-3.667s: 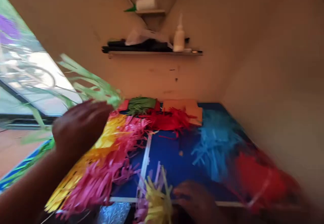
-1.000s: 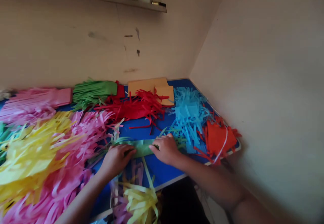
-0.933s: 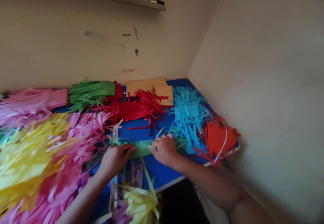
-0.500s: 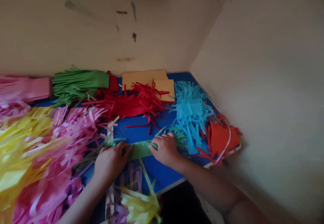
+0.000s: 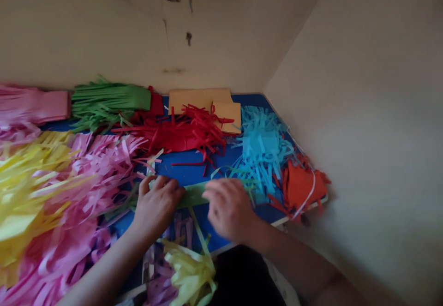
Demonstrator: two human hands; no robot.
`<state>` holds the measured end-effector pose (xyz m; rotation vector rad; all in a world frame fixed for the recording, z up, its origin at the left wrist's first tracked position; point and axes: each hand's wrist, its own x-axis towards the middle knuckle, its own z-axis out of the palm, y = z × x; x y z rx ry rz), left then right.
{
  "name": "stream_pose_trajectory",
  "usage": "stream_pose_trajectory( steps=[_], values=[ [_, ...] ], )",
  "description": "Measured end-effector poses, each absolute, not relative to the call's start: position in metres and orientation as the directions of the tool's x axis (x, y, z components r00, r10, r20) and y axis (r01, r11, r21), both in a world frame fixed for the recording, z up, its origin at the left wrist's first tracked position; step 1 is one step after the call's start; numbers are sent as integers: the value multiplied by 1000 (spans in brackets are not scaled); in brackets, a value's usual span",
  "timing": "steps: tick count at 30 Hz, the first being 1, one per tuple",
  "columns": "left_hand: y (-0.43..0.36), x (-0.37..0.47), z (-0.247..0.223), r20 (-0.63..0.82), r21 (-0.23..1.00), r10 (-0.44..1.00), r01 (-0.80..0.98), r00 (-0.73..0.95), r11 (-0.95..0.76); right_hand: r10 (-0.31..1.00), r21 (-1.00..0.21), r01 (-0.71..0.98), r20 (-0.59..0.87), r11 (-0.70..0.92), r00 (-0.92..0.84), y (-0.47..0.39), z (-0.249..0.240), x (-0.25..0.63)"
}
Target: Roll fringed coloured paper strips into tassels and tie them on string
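- Left hand (image 5: 157,200): palm down, fingers bent over left end of the pale green paper strip (image 5: 194,195). Fingertips hidden; can't tell if it's clamped.
- Right hand (image 5: 230,209): at the strip's right end, fingers bent and pointing left, blurred. Can't tell if it grips. Forearm comes in from near right.
- Strip lies across the blue desk (image 5: 180,163) between the hands; both ends partly covered by them.
- Near: yellow fringe bundle (image 5: 192,269) and purple strips (image 5: 161,290) at the desk edge.
- Right: blue fringe (image 5: 263,144), crowding the strip's right-hand fringe; orange bundle (image 5: 301,183) beyond it, white string (image 5: 308,195) across.
- Left: pink fringe (image 5: 107,163), yellow pile (image 5: 31,204).
- Far: red fringe (image 5: 176,137), tan sheets (image 5: 197,99), dark green bundle (image 5: 114,98).
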<state>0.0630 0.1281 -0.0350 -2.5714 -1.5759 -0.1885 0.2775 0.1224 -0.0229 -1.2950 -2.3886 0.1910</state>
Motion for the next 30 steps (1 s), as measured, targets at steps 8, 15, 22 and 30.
stream_pose_trajectory(
  steps=[8, 15, 22, 30],
  values=[
    [139, 26, -23, 143, 18, 816, 823, 560, -568, 626, -309, 565, 151, 765, -765, 148, -57, 279],
    [109, 56, -28, 235, -5, 765, 788, 599, -616, 605, -406, 515, 126, 755, -786, 165, -53, 286],
    [120, 41, -50, 190, -20, 757, 773, 626, -634, 592, -386, 509, 135, 770, -794, 164, -51, 287],
    [120, 47, -40, 240, -51, 771, 801, 589, -596, 600, -349, 531, 130, 773, -789, 165, -50, 285]
  ],
)
